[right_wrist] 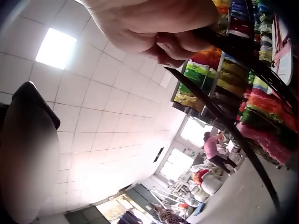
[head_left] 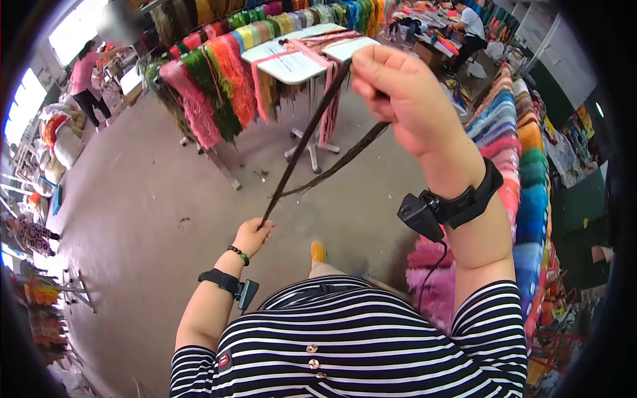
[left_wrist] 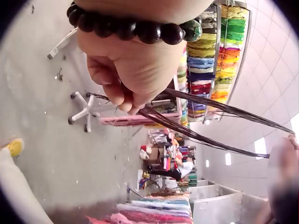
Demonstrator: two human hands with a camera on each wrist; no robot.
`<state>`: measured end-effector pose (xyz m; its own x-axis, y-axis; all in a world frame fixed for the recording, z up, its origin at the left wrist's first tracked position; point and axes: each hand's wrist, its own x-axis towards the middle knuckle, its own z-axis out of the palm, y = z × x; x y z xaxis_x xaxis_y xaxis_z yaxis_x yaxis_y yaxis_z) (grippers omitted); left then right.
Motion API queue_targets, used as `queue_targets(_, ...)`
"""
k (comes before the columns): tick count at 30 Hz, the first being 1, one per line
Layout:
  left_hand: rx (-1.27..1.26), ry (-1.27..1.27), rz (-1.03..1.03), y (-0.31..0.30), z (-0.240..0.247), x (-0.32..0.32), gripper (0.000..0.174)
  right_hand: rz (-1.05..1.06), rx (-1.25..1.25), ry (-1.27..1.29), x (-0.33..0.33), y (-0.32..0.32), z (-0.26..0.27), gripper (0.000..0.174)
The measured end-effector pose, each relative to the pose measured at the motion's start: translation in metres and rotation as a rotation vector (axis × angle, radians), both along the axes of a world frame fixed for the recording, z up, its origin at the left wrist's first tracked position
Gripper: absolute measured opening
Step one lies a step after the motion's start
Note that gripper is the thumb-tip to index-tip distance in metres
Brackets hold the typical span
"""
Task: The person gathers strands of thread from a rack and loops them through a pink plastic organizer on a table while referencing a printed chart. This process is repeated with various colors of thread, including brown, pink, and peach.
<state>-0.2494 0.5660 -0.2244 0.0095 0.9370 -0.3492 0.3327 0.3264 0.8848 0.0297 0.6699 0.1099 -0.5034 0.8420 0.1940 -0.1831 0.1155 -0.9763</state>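
A thin hank of dark brown yarn (head_left: 304, 142) stretches at a slant between my two hands in the head view. My raised right hand (head_left: 408, 96) grips its upper end in curled fingers, and a second length sags below that hand. Lower down, near my waist, my left hand (head_left: 253, 237) pinches the other end. The left wrist view shows two bunches of the yarn (left_wrist: 201, 136) running from the left hand (left_wrist: 140, 70) towards the right. In the right wrist view, strands leave the right hand (right_wrist: 163, 28) on two sides; its fingertips are partly hidden.
Ahead stands a small white table (head_left: 288, 68) on a wheeled base, draped with pink and brown hanks. Racks of coloured yarn (head_left: 222, 86) flank it, and another long rack (head_left: 534, 179) runs along my right. People are farther off at left and back right.
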Motion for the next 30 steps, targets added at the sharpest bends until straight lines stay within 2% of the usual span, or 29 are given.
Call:
queue_targets(4, -0.116, -0.146, 0.144, 0.087, -0.027, -0.012, 0.022, 0.062, 0.067, 0.213, 0.001, 0.097, 0.033, 0.017)
queue_targets(6, -0.225, -0.219, 0.200, 0.124, -0.026, -0.010, 0.023, -0.013, 0.023, 0.300, 0.000, 0.130, 0.060, 0.017)
queue_targets(9, -0.275, -0.149, 0.149, 0.169, -0.027, 0.002, 0.029, -0.055, 0.032, 0.406, 0.006, 0.174, 0.083, 0.016)
queue_targets(11, -0.322, 0.198, -0.039, 0.199, -0.037, 0.000, 0.030, -0.030, 0.273, 0.329, 0.012, 0.209, 0.076, 0.015)
queue_targets(12, -0.337, 0.373, -0.138, 0.215, -0.041, -0.003, 0.031, -0.024, 0.489, 0.204, 0.019, 0.230, 0.060, 0.017)
queue_targets(15, 0.142, 0.468, -0.353, 0.282, -0.005, -0.007, 0.035, 0.045, 0.306, 0.002, 0.011, 0.250, 0.039, 0.021)
queue_targets(16, 0.163, 0.271, -0.301, 0.308, 0.034, 0.004, 0.034, 0.054, 0.181, -0.263, 0.008, 0.256, 0.020, 0.016)
queue_targets(17, 0.181, 0.077, -0.246, 0.329, 0.081, 0.019, 0.034, 0.108, 0.140, -0.369, 0.002, 0.268, -0.015, 0.013)
queue_targets(18, 0.187, -0.131, -0.275, 0.343, 0.120, 0.029, 0.035, 0.111, 0.082, -0.592, -0.006, 0.274, -0.037, 0.012)
queue_targets(19, 0.198, -0.339, -0.307, 0.358, 0.152, 0.037, 0.036, 0.061, 0.444, -0.693, -0.011, 0.282, -0.065, 0.010)
queue_targets(20, 0.134, -0.472, -0.403, 0.373, 0.174, 0.041, 0.039, -0.016, 0.638, -0.691, -0.014, 0.293, -0.089, 0.012)
queue_targets(21, 0.061, -0.609, -0.501, 0.388, 0.185, 0.042, 0.043, -0.061, 0.661, -0.747, -0.017, 0.299, -0.090, 0.013)
queue_targets(22, -0.049, -0.643, -0.603, 0.408, 0.183, 0.041, 0.043, -0.100, 0.685, -0.769, -0.018, 0.312, -0.092, 0.012)
queue_targets(23, -0.080, -0.573, -0.549, 0.420, 0.193, 0.048, 0.042, -0.130, 0.703, -0.787, -0.020, 0.326, -0.092, 0.011)
queue_targets(26, -0.054, -0.681, -0.552, 0.470, 0.171, 0.041, 0.025, -0.182, 0.428, -0.786, -0.024, 0.358, -0.078, 0.009)
queue_targets(29, -0.020, -0.713, -0.469, 0.505, 0.163, 0.045, 0.018, -0.115, 0.554, -0.838, -0.019, 0.399, -0.092, 0.008)
queue_targets(30, -0.009, -0.699, -0.454, 0.515, 0.159, 0.046, 0.018, -0.034, 0.500, -0.718, -0.017, 0.417, -0.100, 0.009)
